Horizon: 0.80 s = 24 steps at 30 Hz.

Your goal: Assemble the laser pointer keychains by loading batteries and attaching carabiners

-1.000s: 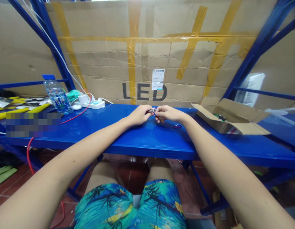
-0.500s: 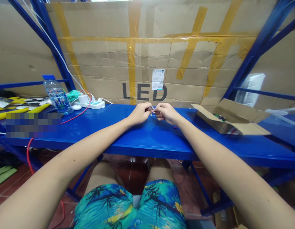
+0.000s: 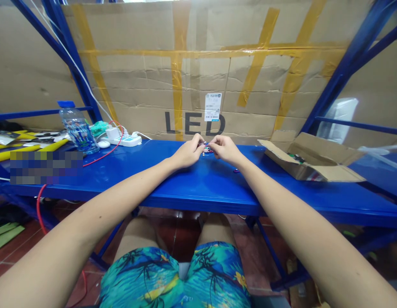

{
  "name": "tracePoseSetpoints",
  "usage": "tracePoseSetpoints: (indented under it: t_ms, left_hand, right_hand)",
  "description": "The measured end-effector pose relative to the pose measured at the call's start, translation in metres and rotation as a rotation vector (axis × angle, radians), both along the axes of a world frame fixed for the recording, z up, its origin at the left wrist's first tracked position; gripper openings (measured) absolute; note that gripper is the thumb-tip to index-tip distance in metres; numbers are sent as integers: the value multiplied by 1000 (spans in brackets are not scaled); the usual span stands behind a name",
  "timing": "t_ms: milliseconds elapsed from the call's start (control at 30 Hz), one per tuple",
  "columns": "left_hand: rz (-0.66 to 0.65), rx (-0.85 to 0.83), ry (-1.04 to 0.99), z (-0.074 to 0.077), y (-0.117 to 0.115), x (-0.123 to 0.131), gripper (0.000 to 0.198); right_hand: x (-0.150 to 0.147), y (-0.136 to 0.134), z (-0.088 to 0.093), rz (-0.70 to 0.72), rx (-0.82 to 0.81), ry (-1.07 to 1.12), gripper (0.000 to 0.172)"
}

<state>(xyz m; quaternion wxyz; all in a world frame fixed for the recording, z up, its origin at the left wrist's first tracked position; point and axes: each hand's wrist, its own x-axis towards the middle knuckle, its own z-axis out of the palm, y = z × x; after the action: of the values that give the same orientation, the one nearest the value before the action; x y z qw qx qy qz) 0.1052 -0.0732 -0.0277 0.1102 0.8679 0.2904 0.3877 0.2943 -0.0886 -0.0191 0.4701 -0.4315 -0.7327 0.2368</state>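
Near the back edge of the blue table (image 3: 192, 184), my left hand (image 3: 189, 152) and my right hand (image 3: 224, 149) are close together. Both have their fingers pinched, and whatever sits between the fingertips is too small to name. A cluster of small shiny pieces (image 3: 206, 150), silvery with red and blue bits, shows just below and between the fingertips. Whether the hands touch that cluster I cannot tell. One small dark purplish piece (image 3: 236, 170) lies on the table beside my right wrist.
At right stands an open cardboard box (image 3: 309, 164) with small dark and green parts inside. To the left are a water bottle (image 3: 77, 128), a white power strip (image 3: 128, 140), a red cable (image 3: 113, 150) and yellow-handled items (image 3: 28, 147). A large cardboard sheet (image 3: 137, 85) stands behind.
My left fingers have risen slightly, and my right fingers have shifted up a little. More of the small shiny cluster shows beneath them now.
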Motion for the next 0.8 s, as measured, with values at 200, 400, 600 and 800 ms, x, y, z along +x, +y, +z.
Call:
tracePoseSetpoints:
  t_ms: [200, 400, 600, 800]
  left_hand:
    - [-61, -129, -38, -2, 0, 2, 8]
    - [-92, -327, -119, -1, -3, 7, 14]
    - [-147, -539, -187, 5, -5, 9, 12]
    - [-161, -588, -219, 10, -9, 9, 8]
  right_hand:
    - [-2, -1, 1, -137, 213, -133, 17]
    - [-4, -6, 2, -127, 347, -291, 15]
    - [-3, -11, 5, -105, 385, -390, 14]
    - [-2, -11, 6, -98, 380, -458, 15]
